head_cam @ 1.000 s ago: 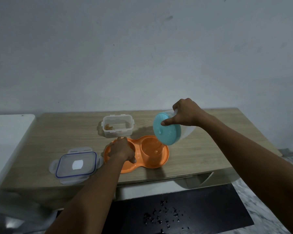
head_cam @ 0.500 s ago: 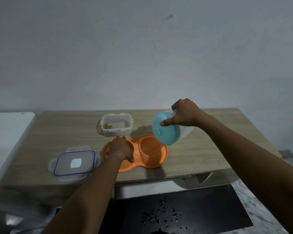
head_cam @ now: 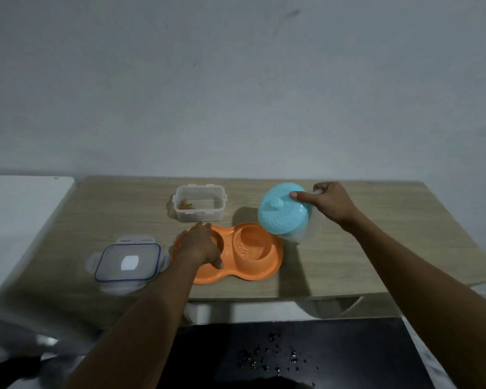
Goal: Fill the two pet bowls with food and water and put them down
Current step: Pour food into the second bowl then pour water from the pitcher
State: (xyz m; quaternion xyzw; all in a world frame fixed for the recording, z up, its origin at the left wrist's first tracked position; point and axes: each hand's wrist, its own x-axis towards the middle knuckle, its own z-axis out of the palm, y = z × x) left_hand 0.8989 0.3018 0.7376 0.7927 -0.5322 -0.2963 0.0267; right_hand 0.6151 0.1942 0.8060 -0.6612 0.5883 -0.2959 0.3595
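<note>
One orange double bowl (head_cam: 260, 272), right well wet. One jug (head_cam: 285, 213), teal-lidded, tilted, gripped in right hand (head_cam: 330, 204). Left hand (head_cam: 199, 247) curled over left well, steadying.

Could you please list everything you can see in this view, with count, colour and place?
Double pet bowl: one, orange, front middle of the table; right well holds water.
Jug: one, clear with turquoise lid, tilted over the right well.
Food box: one, clear, behind the bowl, nearly empty.
Box lid: one, clear with blue rim, left of the bowl.
Table: one, light wood.
Left hand: on the bowl's left well.
Right hand: gripping the jug.
</note>
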